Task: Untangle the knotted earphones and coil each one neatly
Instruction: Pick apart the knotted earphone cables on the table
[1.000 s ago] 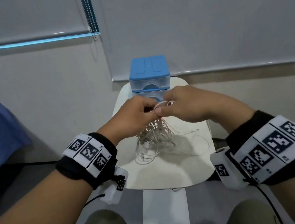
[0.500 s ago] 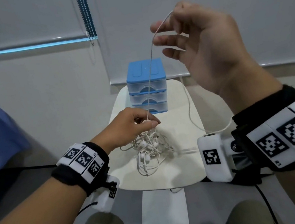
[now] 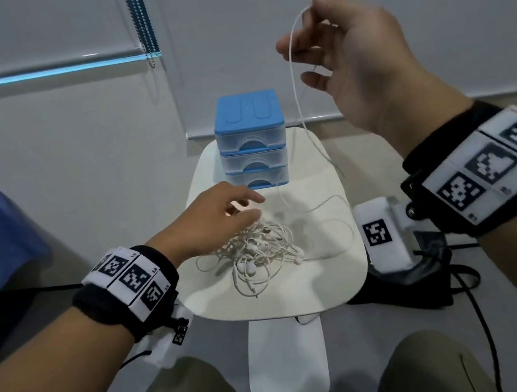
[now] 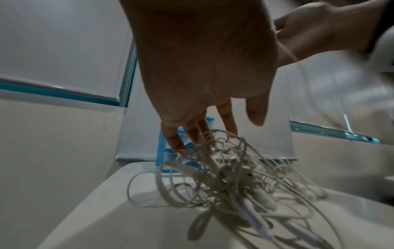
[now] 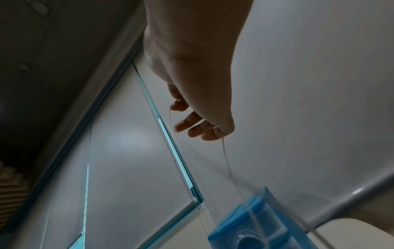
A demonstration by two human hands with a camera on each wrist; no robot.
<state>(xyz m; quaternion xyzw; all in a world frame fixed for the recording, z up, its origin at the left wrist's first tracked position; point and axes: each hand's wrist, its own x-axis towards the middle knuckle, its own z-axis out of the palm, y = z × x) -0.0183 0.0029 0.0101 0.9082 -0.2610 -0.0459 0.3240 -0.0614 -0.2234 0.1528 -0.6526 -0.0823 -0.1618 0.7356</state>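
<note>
Head view: cord (image 3: 295,85) roughly vertical.

Your tangle of white earphones (image 3: 260,251) lies heaped on the white table's near middle, buds and loops knotted together. One thin cord (image 3: 295,85) rises out of it, past the heap's right side, up and hangs slack and curved.
</note>
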